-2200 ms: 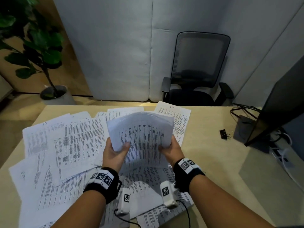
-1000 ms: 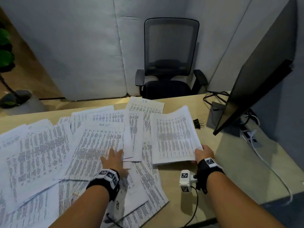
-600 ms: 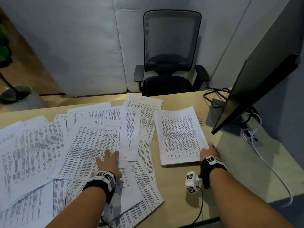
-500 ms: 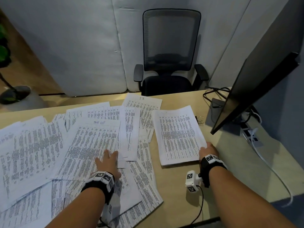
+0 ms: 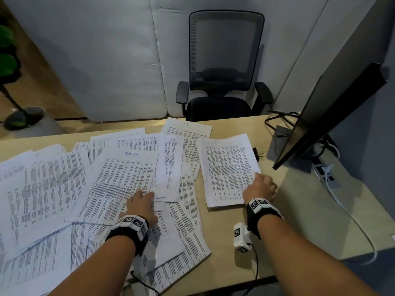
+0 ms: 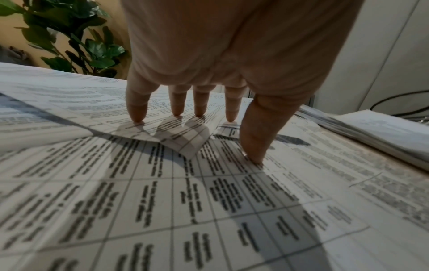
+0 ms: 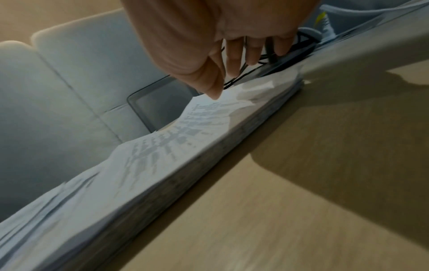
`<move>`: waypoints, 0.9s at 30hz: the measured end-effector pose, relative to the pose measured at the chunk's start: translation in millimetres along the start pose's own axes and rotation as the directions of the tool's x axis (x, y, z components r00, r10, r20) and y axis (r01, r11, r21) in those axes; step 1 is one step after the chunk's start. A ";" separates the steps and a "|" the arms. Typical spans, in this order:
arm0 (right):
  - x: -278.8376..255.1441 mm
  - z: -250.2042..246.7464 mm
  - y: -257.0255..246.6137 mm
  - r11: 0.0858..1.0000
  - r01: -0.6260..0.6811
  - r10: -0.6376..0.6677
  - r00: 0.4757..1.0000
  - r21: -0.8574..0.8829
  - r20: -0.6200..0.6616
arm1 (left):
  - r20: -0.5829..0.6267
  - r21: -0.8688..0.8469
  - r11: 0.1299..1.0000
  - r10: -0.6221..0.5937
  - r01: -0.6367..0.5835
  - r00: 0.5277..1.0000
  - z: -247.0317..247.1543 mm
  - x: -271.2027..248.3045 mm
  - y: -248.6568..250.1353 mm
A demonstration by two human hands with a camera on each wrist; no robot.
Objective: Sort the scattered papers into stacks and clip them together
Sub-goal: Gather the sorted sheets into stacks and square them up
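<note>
A: Papers (image 5: 119,184) cover the left and middle of the desk (image 5: 299,210), loose and overlapping, 1 headed "TASK LIST" on top. 1 squared stack (image 5: 226,169) lies apart, to their right.

B: And the hands?

A: The left hand (image 5: 140,205) is spread wide on the loose sheets, straight fingertips (image 6: 139,117) pressing down and the thumb planted nearer. The right hand (image 5: 260,188) sits at the stack's right edge with loosely bent fingers; its thumb tip (image 7: 214,94) touches the top sheet. I cannot tell whether it pinches anything, so I call it relaxed.

B: What could go wrong?

A: I judge 3 things. A small sheet corner (image 6: 185,144) is curled up just below the left fingers; dragging the hand could crease or fold it. Sliding sheets could also pull neighbours along and mix the sorts. And the stack's top sheets look wavy at the edge, so a nudge from the right hand could fan them before clipping.

B: The clip?

A: A black clip (image 5: 257,152) lies at the stack's far right corner, partly hidden, near the monitor (image 5: 333,116). Reaching for it could snag the cables (image 5: 277,119) further back.

B: Any containers?

A: None in view: no tray, box or folder. The desk alone bears everything.
</note>
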State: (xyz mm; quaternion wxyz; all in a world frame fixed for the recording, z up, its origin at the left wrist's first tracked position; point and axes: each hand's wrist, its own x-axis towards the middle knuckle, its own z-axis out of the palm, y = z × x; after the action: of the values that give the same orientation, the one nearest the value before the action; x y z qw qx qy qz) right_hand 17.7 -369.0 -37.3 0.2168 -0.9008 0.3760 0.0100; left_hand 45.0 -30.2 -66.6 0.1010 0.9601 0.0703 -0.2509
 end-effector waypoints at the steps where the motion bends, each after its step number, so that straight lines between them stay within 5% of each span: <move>1: -5.9 3.7 -4.5 0.999 0.041 -0.040 0.999 0.005 -0.007 | -0.023 -0.012 1.000 -0.002 0.002 1.000 -1.0 -2.6 0.1; 11: -63.0 32.7 -54.5 0.966 0.260 -0.252 0.940 -0.004 0.231 | -0.155 -0.039 0.999 -0.009 0.002 0.988 -20.7 -26.2 -38.1; 21: -133.1 72.8 -98.0 0.787 0.607 -0.593 0.693 0.112 0.410 | -0.144 -0.174 0.956 -0.261 0.236 0.954 -23.5 -48.7 -111.7; 24: -147.9 88.1 -99.8 0.681 0.733 -0.642 0.587 0.014 0.494 | -0.129 -0.284 0.918 -0.322 0.276 0.938 -21.7 -42.4 -129.7; 27: -153.9 100.2 -94.6 0.585 0.808 -0.677 0.538 -0.076 0.502 | -0.163 -0.451 0.839 -0.412 0.303 0.896 -26.2 -32.4 -143.1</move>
State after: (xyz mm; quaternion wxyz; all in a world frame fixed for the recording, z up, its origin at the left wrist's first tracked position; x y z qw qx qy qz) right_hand -13.7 -166.6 -63.9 0.1363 -0.9703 -0.1108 0.1665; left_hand 2.7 111.9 -50.9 0.2434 0.9100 0.3136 -0.1197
